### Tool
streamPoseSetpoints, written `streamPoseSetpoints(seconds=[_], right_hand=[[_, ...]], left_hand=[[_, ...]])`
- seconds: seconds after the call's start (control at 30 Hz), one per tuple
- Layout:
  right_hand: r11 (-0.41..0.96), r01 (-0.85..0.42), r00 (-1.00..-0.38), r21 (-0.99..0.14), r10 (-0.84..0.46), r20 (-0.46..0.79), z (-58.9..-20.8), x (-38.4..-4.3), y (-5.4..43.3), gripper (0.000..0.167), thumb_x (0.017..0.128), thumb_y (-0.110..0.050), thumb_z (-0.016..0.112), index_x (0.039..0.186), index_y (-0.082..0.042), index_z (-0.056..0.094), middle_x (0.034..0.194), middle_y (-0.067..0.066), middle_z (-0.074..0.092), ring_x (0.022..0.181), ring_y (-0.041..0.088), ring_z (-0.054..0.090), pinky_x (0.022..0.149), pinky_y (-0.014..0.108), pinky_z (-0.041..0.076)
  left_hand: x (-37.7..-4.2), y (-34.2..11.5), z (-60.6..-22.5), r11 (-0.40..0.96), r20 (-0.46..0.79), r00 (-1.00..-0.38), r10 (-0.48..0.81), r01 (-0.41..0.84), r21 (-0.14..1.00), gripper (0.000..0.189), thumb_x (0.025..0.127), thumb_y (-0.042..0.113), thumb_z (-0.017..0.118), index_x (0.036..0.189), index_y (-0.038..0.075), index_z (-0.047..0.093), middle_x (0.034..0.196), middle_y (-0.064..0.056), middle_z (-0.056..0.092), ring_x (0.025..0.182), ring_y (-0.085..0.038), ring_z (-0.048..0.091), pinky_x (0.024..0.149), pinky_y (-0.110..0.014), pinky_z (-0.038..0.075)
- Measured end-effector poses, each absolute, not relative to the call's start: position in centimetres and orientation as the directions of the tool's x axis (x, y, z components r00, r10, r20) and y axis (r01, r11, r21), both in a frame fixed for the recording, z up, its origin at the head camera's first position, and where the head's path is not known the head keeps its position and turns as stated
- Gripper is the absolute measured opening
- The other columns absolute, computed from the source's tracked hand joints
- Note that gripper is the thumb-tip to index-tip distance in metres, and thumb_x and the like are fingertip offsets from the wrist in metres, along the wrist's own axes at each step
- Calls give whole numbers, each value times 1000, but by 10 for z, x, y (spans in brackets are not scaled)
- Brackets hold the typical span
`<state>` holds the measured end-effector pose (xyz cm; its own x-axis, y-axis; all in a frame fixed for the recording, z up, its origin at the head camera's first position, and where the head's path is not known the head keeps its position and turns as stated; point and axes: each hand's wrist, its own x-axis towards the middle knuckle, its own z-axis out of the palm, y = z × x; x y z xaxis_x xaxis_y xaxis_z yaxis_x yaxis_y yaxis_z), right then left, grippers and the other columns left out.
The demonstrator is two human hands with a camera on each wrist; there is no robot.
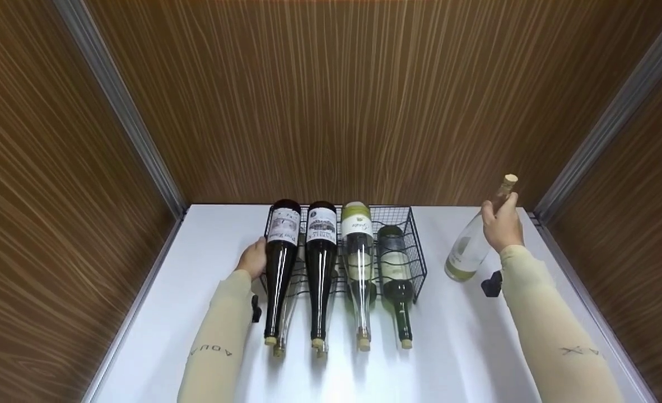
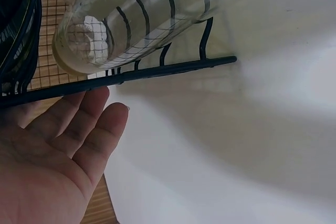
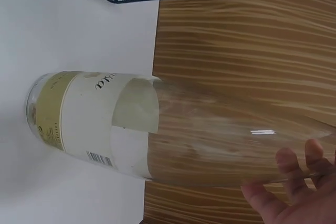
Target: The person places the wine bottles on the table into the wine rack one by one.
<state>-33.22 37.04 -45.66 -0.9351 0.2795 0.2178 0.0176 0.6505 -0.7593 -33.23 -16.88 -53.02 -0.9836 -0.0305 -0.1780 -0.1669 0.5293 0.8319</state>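
My right hand (image 1: 503, 226) grips a clear, corked wine bottle (image 1: 468, 252) by its upper part, right of the rack. The bottle leans, its neck up toward the back right; its white and gold label (image 3: 86, 114) shows in the right wrist view. My left hand (image 1: 252, 259) is at the left side of a black wire rack (image 1: 419, 260). In the left wrist view its fingers (image 2: 100, 140) extend loosely against the rack's side bar, and the thumb is hidden. Two dark bottles (image 1: 279, 274), a clear bottle (image 1: 359, 302) and a green bottle (image 1: 402, 305) lie on the rack, corks forward.
More bottles lie in a lower layer, partly hidden beneath the upper ones. The white table (image 1: 208, 229) is bounded by a wood-grain back panel (image 1: 331, 112) and side panels. Black pieces (image 1: 492, 284) show beside both wrists.
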Motion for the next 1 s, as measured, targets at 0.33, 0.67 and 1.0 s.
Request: streamPoseSetpoints(seconds=[0.33, 0.67, 1.0], right_hand=[[630, -47, -908, -775, 297, 297, -459, -318, 356, 45, 101, -35, 33, 131, -3, 25, 118, 28, 55, 112, 41, 54, 95, 54, 41], [609, -118, -888, -784, 289, 358, -477, -296, 340, 43, 99, -28, 41, 134, -7, 27, 115, 23, 56, 110, 37, 56, 94, 52, 43], [452, -156, -875, -878, 349, 335, -525, -262, 343, 50, 92, -40, 64, 121, -6, 42, 123, 16, 60, 123, 31, 52, 105, 49, 36]], left_hand=[[-338, -172, -521, 543, -185, -982, -31, -172, 822, 69, 104, 44, 11, 141, -6, 41, 144, -23, 42, 134, -35, 37, 112, -43, 26], [-319, -177, -526, 323, -276, -957, -88, -290, 901, 57, 103, 48, 21, 105, 3, 56, 88, -7, 52, 76, -15, 53, 75, -36, 52], [-297, -185, -513, 531, -197, -980, 4, -165, 831, 63, 105, 43, 21, 140, -5, 41, 142, -23, 43, 132, -37, 38, 108, -48, 32]])
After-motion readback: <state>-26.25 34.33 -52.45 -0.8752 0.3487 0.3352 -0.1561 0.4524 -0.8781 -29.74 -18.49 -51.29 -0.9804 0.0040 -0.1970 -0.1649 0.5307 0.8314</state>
